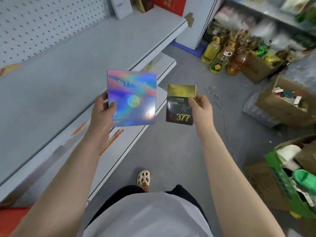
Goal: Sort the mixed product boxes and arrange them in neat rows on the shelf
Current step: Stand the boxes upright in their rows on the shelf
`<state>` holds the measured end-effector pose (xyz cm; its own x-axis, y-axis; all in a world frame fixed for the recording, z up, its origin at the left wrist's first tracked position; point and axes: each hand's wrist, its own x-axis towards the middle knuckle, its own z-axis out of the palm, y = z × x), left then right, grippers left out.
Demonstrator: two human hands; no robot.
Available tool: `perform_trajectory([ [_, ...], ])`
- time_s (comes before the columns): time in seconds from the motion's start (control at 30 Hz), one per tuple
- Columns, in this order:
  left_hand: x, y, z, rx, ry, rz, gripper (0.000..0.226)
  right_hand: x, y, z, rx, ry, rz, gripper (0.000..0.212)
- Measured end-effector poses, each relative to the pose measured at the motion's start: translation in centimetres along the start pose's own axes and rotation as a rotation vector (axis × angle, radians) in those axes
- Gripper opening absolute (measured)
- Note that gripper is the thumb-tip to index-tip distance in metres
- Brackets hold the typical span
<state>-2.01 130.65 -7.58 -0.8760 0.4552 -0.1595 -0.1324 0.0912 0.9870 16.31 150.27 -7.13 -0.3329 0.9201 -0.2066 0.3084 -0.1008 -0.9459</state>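
My left hand [102,108] grips the left edge of a flat holographic box [133,98] with rainbow colours, held face up over the front edge of the grey shelf [56,79]. My right hand [201,104] pinches the right edge of a smaller black and gold box [179,106] printed with "377", held out over the floor to the right of the shelf. The two boxes are side by side and apart. A white box [120,6] and red boxes [168,4] stand at the far end of the shelf.
A lower shelf [130,132] juts out below the main one. On the floor to the right stand oil bottles [211,51], open cardboard cartons [283,101] and a green carton [289,183] full of goods. A red box [12,219] shows at the bottom left.
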Motion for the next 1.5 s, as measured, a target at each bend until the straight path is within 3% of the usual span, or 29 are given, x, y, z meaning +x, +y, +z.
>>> perform_trajectory([
  [0.3, 15.2, 4.2, 9.0, 0.001, 0.084, 0.036, 0.028, 18.7, -6.3, 3.2, 0.055, -0.071, -0.062, 0.003],
  [0.47, 22.4, 5.5, 14.2, -0.064, 0.254, 0.025, 0.028, 30.1, -10.2, 6.0, 0.035, -0.227, -0.114, 0.014],
  [0.7, 30.0, 6.9, 19.0, -0.101, 0.462, 0.014, 0.03, 43.6, -15.8, 11.1, -0.074, -0.428, -0.259, 0.013],
  [0.9, 35.8, 7.5, 19.3, -0.133, 0.525, 0.017, 0.03, 51.2, -19.0, 17.0, -0.196, -0.476, -0.446, 0.022],
  [1.2, 41.0, 8.7, 18.5, -0.198, 0.511, -0.014, 0.029, 60.2, -21.1, 23.8, -0.269, -0.541, -0.439, 0.025],
  [1.5, 43.1, 9.2, 21.3, -0.238, 0.687, -0.01, 0.028, 66.5, -22.4, 29.7, -0.391, -0.672, -0.486, 0.03],
])
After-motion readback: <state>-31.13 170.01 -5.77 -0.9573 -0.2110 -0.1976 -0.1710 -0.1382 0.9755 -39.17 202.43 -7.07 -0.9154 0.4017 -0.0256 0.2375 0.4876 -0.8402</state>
